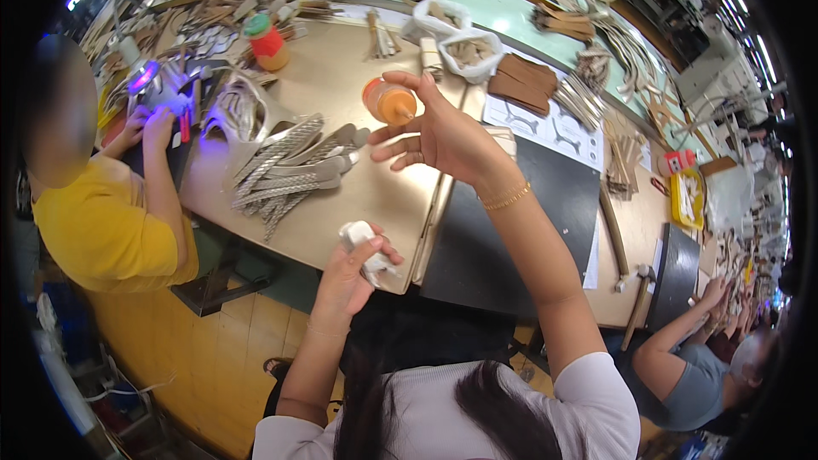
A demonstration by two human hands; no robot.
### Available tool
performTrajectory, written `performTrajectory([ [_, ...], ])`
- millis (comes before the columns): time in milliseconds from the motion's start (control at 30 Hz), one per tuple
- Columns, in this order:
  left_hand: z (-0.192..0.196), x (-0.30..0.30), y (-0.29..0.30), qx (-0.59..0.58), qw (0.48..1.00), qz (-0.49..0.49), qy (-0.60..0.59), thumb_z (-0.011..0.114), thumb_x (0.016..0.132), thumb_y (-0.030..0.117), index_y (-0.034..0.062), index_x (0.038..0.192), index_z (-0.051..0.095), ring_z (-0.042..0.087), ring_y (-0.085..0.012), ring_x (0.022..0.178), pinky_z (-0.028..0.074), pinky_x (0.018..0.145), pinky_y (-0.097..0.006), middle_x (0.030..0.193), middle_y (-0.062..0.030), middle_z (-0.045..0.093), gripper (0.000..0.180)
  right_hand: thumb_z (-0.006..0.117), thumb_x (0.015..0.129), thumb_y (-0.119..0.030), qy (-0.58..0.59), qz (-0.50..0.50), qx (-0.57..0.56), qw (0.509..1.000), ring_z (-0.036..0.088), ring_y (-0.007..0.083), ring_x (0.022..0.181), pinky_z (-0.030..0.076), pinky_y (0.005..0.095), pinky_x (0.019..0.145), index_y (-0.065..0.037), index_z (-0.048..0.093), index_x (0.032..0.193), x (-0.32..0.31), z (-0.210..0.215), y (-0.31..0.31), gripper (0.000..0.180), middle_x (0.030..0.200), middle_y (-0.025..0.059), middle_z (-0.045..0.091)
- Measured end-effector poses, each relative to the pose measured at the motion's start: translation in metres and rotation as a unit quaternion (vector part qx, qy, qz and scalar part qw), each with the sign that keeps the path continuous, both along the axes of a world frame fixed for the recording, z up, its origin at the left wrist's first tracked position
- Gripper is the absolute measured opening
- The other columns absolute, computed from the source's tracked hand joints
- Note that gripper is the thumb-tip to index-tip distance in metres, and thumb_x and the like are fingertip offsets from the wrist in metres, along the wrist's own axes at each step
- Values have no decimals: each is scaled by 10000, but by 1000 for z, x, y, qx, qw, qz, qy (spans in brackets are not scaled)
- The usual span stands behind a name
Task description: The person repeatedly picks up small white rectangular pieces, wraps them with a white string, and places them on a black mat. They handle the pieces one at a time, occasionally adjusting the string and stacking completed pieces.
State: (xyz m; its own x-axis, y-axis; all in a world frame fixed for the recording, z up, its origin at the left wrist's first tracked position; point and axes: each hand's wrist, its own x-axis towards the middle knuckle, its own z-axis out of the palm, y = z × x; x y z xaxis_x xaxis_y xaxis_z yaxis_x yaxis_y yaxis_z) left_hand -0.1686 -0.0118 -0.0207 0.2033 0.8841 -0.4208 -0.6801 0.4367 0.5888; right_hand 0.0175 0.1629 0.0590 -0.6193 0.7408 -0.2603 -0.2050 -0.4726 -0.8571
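Note:
My left hand [351,271] is closed around a small white blocky piece [368,249], just off the table's front edge; blur hides what kind it is. Over the tabletop, my right hand [439,138] has its fingers spread and curved. Close beside its thumb and fingers is an orange bottle with a nozzle [397,106]; whether they touch it I cannot tell. To the left lies a heap of grey and woven-patterned straps [294,166].
A black board [511,221] lies on the right, beyond it a hammer [639,298] and brown leather pieces [521,83]. White bags of scraps [470,54] and a red-and-green jar [266,43] stand farther back. A co-worker in yellow [111,221] works at left, another person [690,375] at right.

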Motion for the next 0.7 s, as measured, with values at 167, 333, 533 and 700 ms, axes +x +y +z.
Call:
performTrajectory([
  [167,42,21,16,204,961,72,174,809,897,53,16,1012,654,627,-126,772,519,754,-269,924,-59,642,197,199,1066,-683,-18,-8,-9,1000,746,329,1056,636,371,825,-193,279,1604,53,16,-69,732,1204,288,688],
  [333,69,61,23,410,807,23,425,841,843,58,7,1100,729,642,-150,909,523,819,-276,1165,-98,634,285,227,1057,-709,-81,-25,-75,994,749,302,1047,640,385,826,-190,298,1608,100,-7,-138,760,1149,254,715],
  [533,53,118,28,379,840,-44,387,845,840,56,19,1063,756,672,-173,1009,532,899,-300,1116,-104,702,243,258,1054,-702,-40,-94,-106,989,773,296,929,654,357,760,-148,297,1598,123,-37,-179,778,1072,246,732],
  [700,51,128,22,371,838,-68,395,844,832,25,19,999,759,687,-182,994,543,884,-307,1083,-102,717,187,308,1076,-660,-192,-116,24,974,666,143,633,543,224,595,-148,379,1585,140,-30,-183,726,817,100,693],
])
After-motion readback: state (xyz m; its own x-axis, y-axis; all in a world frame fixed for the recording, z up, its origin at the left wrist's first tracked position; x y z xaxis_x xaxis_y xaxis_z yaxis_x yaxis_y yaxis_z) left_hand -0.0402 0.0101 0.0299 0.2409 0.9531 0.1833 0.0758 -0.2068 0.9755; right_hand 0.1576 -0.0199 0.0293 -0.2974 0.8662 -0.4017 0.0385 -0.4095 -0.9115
